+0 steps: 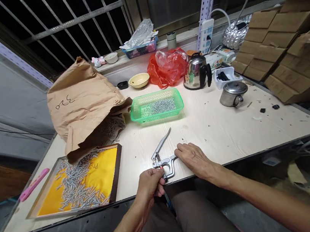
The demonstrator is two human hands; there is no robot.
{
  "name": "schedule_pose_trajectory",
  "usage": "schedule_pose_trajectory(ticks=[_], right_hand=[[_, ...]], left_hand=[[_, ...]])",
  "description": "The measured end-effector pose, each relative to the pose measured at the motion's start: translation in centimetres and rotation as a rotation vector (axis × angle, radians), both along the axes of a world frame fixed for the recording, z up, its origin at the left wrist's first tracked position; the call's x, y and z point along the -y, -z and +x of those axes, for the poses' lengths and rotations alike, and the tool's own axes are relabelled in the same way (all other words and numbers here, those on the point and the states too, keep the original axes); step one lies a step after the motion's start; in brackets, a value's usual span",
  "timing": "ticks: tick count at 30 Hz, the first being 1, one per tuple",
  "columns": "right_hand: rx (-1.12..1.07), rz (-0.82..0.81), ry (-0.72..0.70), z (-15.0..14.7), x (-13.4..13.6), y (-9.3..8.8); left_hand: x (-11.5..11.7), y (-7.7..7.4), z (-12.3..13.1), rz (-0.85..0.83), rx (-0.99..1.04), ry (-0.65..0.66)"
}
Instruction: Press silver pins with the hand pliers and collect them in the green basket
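Note:
Near the front edge of the table lies a pair of grey metal hand-press pliers (pixel 167 163) with a C-shaped jaw and a coil spring. One handle slants up and away from me. My right hand (pixel 194 158) is closed around the end of the other handle. At the jaw, my left hand (pixel 151 181) pinches with thumb and fingers beside a small red part; what sits between its fingertips is too small to name. Beyond the pliers, a green plastic basket (pixel 133 116) holds many small metal pins. More of these lie in a yellow-lined tray (pixel 106 176) to the left.
A brown paper sack (pixel 83 99) leans over the tray, its mouth towards the table. A pink-handled tool (pixel 34 184) lies at far left. Behind are a red plastic bag (pixel 166 70), a kettle (pixel 195 74) and a lidded metal cup (pixel 231 95). Cardboard boxes (pixel 286 44) are stacked right.

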State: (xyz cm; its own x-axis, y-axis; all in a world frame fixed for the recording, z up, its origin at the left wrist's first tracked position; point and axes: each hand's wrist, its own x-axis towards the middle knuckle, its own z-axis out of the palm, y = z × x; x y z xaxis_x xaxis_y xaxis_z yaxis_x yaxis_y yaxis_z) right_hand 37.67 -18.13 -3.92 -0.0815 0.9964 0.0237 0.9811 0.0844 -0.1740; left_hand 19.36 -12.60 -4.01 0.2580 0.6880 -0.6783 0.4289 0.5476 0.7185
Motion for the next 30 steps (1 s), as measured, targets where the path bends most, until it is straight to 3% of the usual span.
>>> schedule_pose_trajectory(ticks=[10, 15, 21, 25, 30], right_hand=[[-0.065, -0.037, 0.023, -0.2, 0.5, -1.1], [-0.061, -0.045, 0.023, -0.3, 0.3, -1.3], [-0.033, -0.091, 0.012, -0.1, 0.1, -1.8], [-0.068, -0.141, -0.087, 1.8, -1.7, -2.5], [-0.002, -0.171, -0.213, 3.7, -6.4, -2.4]], left_hand=[[1.0, 0.2, 0.5, 0.210, -0.117, 0.054], [0.3, -0.2, 0.4, 0.024, -0.073, -0.006], [-0.6, -0.3, 0.1, -0.169, -0.025, 0.036], [-0.6, -0.3, 0.1, -0.144, -0.019, 0.053], [-0.3, -0.2, 0.0, -0.125, -0.020, 0.052]])
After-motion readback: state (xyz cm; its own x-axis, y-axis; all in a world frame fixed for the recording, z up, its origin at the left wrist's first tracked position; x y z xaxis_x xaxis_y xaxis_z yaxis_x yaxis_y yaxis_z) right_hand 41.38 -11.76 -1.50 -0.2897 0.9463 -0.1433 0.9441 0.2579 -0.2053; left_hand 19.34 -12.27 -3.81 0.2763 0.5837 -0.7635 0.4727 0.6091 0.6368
